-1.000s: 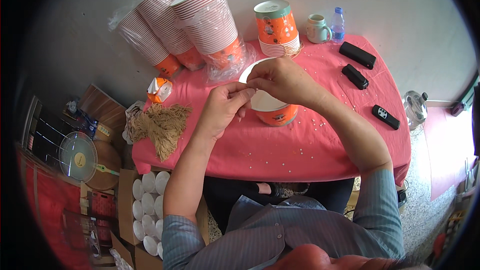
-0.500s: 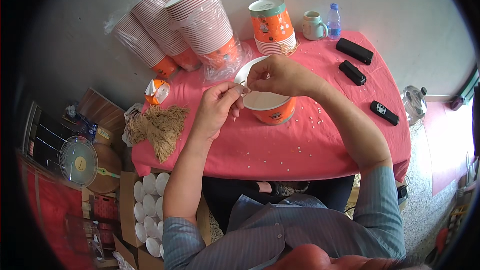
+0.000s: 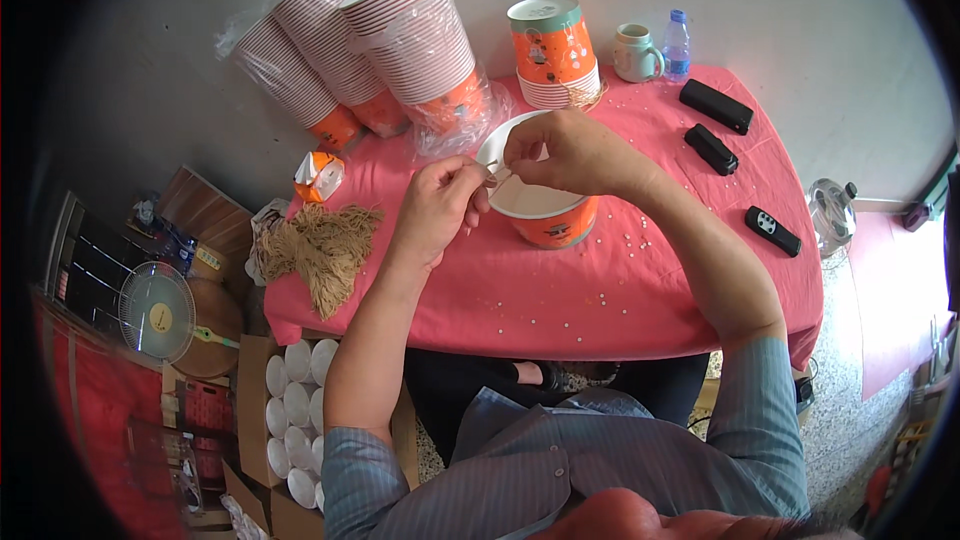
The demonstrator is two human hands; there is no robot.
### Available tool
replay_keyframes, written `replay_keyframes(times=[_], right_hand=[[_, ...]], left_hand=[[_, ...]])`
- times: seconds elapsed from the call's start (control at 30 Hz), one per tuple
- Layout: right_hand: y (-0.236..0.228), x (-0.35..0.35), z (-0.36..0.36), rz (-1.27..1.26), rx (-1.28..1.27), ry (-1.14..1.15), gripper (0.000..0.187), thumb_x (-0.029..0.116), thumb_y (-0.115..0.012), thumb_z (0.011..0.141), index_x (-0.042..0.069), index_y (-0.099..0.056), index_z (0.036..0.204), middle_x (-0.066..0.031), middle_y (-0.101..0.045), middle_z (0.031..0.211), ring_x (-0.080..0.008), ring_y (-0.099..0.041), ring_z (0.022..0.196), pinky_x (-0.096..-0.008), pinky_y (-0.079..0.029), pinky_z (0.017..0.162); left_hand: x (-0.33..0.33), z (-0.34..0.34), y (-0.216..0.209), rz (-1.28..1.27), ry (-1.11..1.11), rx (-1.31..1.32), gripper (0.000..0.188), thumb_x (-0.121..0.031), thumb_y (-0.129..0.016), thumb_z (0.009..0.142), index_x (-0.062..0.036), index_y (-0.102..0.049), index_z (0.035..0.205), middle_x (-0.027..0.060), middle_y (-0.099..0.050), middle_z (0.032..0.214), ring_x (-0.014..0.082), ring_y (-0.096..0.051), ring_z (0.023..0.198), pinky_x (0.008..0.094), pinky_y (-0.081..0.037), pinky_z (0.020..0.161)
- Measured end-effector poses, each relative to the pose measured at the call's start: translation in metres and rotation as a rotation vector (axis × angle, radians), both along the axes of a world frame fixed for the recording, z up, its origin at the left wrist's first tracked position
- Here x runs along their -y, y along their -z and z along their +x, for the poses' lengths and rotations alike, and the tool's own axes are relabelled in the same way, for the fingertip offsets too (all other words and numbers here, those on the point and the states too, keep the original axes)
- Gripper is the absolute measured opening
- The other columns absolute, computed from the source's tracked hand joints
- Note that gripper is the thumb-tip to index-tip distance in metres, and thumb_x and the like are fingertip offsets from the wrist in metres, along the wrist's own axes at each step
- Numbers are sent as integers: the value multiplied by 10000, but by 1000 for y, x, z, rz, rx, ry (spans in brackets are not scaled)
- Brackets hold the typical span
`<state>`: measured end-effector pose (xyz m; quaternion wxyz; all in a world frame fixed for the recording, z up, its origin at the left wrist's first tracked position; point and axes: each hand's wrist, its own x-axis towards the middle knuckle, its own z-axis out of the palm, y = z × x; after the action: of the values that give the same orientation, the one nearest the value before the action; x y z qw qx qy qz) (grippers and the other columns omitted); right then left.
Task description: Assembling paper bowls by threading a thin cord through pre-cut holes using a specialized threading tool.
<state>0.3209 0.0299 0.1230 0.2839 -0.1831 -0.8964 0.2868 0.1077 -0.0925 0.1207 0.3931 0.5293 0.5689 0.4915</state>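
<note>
Over an orange paper bucket (image 3: 557,228) with a white inside, both of my hands work close together. My left hand (image 3: 437,208) is closed in a pinch between thumb and forefinger at the bucket's left rim. A small, thin, greyish piece shows at those fingertips, too small to name. Just to the right, above the bucket's opening, my right hand (image 3: 572,152) is bent down with its fingertips pinched. What it holds is hidden by the fingers. Small pale beads (image 3: 640,235) lie scattered on the red tablecloth (image 3: 450,315) around the bucket.
Plastic-wrapped stacks of paper buckets (image 3: 410,40) stand at the back left, with another bucket stack (image 3: 550,45), a mug (image 3: 636,53) and a bottle (image 3: 677,45) further right. A tan string bundle (image 3: 325,255) lies left; black devices (image 3: 715,105) lie right. A carton of white cups (image 3: 298,400) stands below.
The view has shifted slightly, so the table things appear a little further right. Both hands keep their pinches above the bucket, with only small finger movement.
</note>
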Motion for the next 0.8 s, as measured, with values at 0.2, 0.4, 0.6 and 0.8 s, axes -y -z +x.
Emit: replay_keyframes(times=[0.2,0.4,0.6,0.8], right_hand=[[-1,2,-2,49,-48,47,178,82,-742,923,11,-797,1077,-123,-817,953,-248,-803,903,-396,-635,851],[0,3,-3,92,-69,40,168,71,-747,917,13,-797,1066,-115,-815,957,-255,-797,898,-405,-634,852],[2,2,-4,107,-47,22,154,78,-745,919,25,-801,1053,-116,-808,960,-269,-786,898,-411,-618,850],[1,4,-2,70,-56,20,135,101,-736,938,39,-799,1039,-109,-810,955,-272,-785,901,-414,-611,868]], left_hand=[[-3,-2,-1,-67,4,-66,265,-194,-600,1084,-23,-743,942,-4,-614,717,74,-553,589,247,-434,512],[-5,-5,2,-66,56,-94,246,-161,-582,1053,-9,-737,936,-41,-527,691,54,-470,570,248,-411,499],[-4,0,-1,-65,69,-150,229,-157,-588,1040,-10,-745,961,-59,-511,695,33,-450,577,242,-403,498],[-2,1,-3,-101,109,-126,230,-174,-599,1056,-26,-759,980,-75,-531,742,18,-441,587,235,-374,494]])
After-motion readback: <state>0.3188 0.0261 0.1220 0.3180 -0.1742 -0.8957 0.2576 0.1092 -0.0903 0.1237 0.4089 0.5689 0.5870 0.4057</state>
